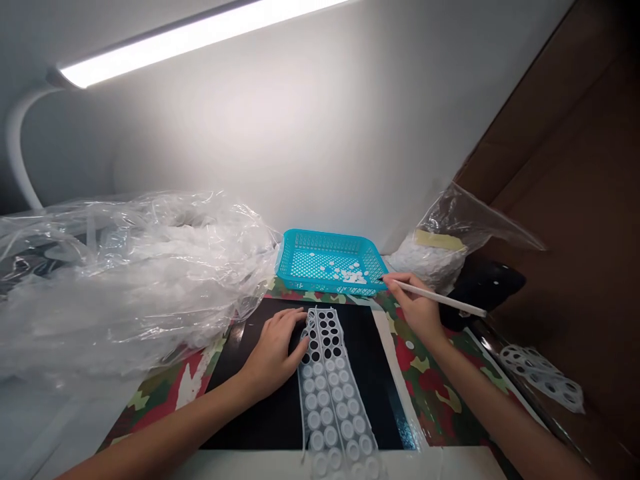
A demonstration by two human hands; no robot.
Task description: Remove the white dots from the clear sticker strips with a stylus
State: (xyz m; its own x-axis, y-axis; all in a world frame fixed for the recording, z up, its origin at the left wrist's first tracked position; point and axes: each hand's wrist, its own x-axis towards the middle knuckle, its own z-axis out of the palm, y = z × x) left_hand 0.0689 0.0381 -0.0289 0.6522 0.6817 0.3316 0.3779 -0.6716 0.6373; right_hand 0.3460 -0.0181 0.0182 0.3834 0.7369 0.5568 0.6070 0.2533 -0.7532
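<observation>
A long translucent plastic strip (336,393) lies on a black board (270,415), with rows of round cells. Its near cells hold white discs, while the far ones show dark, with loose film at the left edge. My left hand (274,350) lies over that left edge, fingers stretched out and thumb apart, touching the strip. A slim white pen-like stick (443,297) with a dark tip is pinched in my right hand (417,307). The tip is at the right front corner of a blue perforated basket (327,239), where small white discs (353,275) lie.
Bulky clear plastic bags (150,280) fill the left side. Behind the right hand stands another bag with white contents (425,257), beside a black object (487,287). A piece of holed plastic (543,377) lies far right. A lamp (200,41) hangs above the patterned cloth (430,380).
</observation>
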